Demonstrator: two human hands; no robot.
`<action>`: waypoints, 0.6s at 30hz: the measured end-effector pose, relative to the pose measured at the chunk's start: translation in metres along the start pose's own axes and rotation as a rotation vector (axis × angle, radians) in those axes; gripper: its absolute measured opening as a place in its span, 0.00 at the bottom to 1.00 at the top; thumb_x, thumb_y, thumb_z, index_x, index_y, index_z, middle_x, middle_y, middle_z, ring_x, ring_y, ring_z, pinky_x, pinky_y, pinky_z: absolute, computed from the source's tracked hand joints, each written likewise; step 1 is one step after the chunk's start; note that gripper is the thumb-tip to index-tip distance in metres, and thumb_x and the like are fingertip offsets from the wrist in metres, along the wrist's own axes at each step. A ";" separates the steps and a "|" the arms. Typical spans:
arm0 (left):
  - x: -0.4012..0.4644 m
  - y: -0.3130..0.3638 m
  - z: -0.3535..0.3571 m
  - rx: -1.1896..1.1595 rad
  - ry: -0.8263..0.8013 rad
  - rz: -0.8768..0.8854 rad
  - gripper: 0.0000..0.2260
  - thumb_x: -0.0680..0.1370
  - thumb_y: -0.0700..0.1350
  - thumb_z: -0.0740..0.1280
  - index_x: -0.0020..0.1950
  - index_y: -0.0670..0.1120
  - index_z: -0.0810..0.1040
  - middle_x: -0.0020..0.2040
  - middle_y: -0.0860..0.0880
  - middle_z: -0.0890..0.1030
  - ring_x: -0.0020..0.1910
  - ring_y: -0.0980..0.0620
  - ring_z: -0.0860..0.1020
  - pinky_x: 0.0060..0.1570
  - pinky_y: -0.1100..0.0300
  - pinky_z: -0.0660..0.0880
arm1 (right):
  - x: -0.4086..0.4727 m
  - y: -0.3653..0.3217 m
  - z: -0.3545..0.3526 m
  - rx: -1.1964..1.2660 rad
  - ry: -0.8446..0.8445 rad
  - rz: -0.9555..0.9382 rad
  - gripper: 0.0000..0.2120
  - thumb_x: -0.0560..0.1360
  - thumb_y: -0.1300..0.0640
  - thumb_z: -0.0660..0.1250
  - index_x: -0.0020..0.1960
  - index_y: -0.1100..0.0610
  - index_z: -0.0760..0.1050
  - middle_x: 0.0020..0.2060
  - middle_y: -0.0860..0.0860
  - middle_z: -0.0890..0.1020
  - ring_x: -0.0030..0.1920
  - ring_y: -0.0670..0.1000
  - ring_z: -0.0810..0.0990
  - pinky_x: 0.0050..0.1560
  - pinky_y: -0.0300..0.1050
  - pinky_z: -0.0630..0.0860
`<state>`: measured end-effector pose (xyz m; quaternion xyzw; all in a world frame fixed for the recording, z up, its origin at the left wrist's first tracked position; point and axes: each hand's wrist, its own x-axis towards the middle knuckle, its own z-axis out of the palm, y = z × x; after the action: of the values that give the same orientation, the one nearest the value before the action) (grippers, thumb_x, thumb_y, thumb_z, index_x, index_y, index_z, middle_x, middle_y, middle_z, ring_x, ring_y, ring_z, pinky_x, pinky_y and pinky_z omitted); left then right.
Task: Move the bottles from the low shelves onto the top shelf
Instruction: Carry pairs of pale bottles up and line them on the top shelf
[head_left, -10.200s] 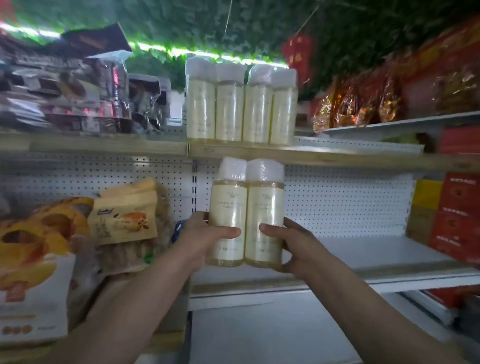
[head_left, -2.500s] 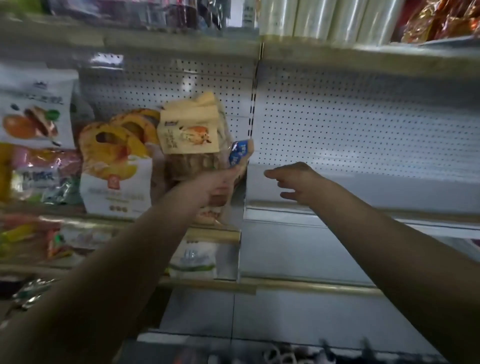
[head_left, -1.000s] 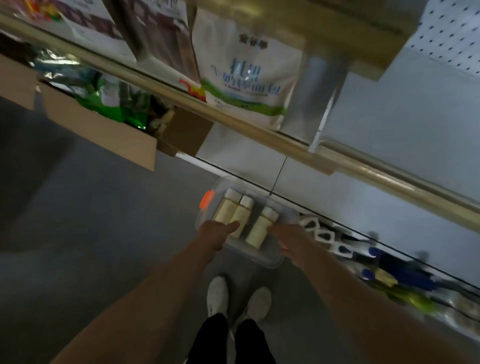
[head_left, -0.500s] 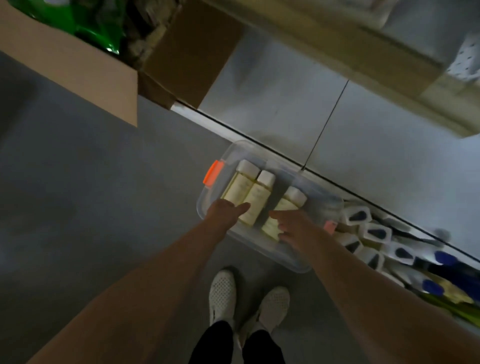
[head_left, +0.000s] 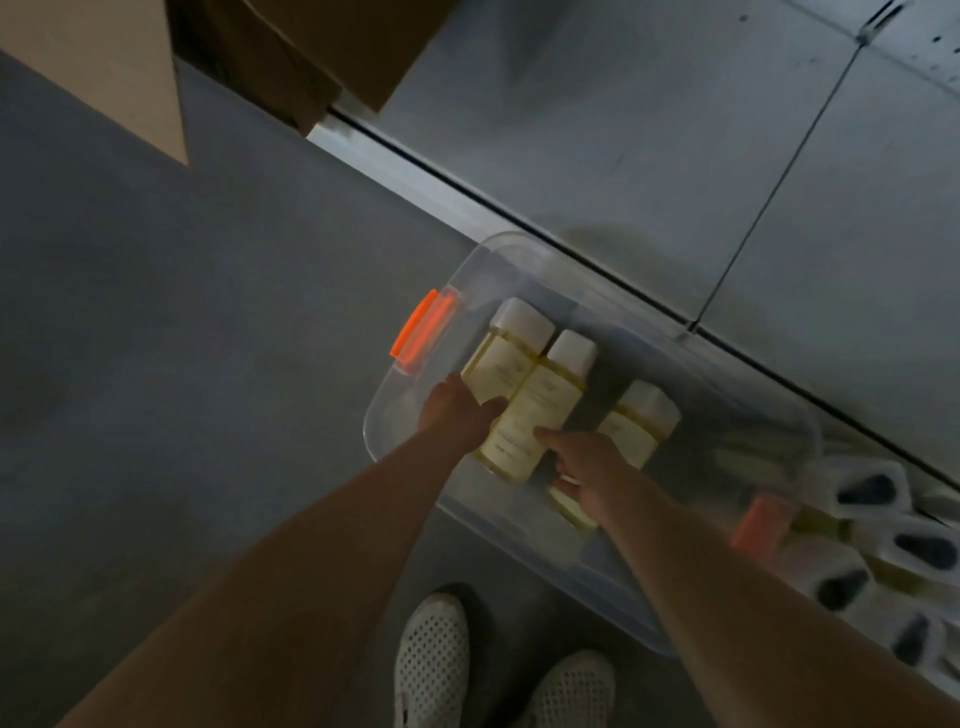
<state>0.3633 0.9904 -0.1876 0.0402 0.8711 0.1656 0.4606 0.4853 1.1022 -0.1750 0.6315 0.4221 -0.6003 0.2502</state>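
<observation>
Nearest to the camera stand two white shoes (head_left: 498, 670) on the grey floor (head_left: 182, 364). Just beyond them a clear plastic bin (head_left: 410, 415) with an orange latch (head_left: 422, 339) sits on the floor, and three pale yellow bottles lie inside it. The left hand (head_left: 457, 413) rests on the lower part of the left bottle (head_left: 506, 349), its thumb reaching toward the middle bottle (head_left: 540, 405); the view is dark and I cannot tell if the fingers are closed round it. The right hand (head_left: 592, 470) curls its fingers on the right bottle (head_left: 636, 423), while its index finger touches the middle one. I judge the risk is a weak hold: the bottles look smooth and lie close together, so lifting two at once may let one slip back or knock its neighbour. Further right lie small white packs (head_left: 872, 488). Farthest, a cardboard box (head_left: 171, 67) stands at the left, beside the grey shelf base (head_left: 649, 130)
</observation>
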 end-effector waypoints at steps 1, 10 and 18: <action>0.007 0.000 0.004 0.014 0.002 -0.001 0.35 0.78 0.60 0.68 0.77 0.42 0.62 0.72 0.42 0.70 0.71 0.41 0.69 0.66 0.49 0.69 | 0.003 0.001 0.002 0.024 -0.026 -0.019 0.28 0.78 0.52 0.72 0.73 0.61 0.68 0.61 0.58 0.78 0.60 0.58 0.77 0.64 0.54 0.77; 0.047 -0.007 0.009 -0.042 -0.085 -0.014 0.38 0.74 0.54 0.75 0.77 0.43 0.61 0.71 0.42 0.71 0.69 0.42 0.71 0.62 0.53 0.69 | 0.041 0.011 0.012 0.256 -0.158 -0.036 0.29 0.75 0.57 0.75 0.73 0.56 0.68 0.65 0.58 0.79 0.64 0.59 0.79 0.56 0.53 0.79; 0.048 -0.008 0.010 -0.080 -0.090 -0.032 0.44 0.67 0.46 0.81 0.77 0.46 0.63 0.71 0.43 0.71 0.70 0.42 0.69 0.69 0.47 0.68 | 0.053 0.012 0.018 0.316 -0.138 -0.038 0.35 0.70 0.57 0.79 0.74 0.56 0.68 0.65 0.59 0.79 0.65 0.64 0.78 0.64 0.68 0.76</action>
<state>0.3445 0.9963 -0.2327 0.0154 0.8427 0.1910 0.5032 0.4815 1.0936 -0.2316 0.6120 0.3164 -0.7058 0.1650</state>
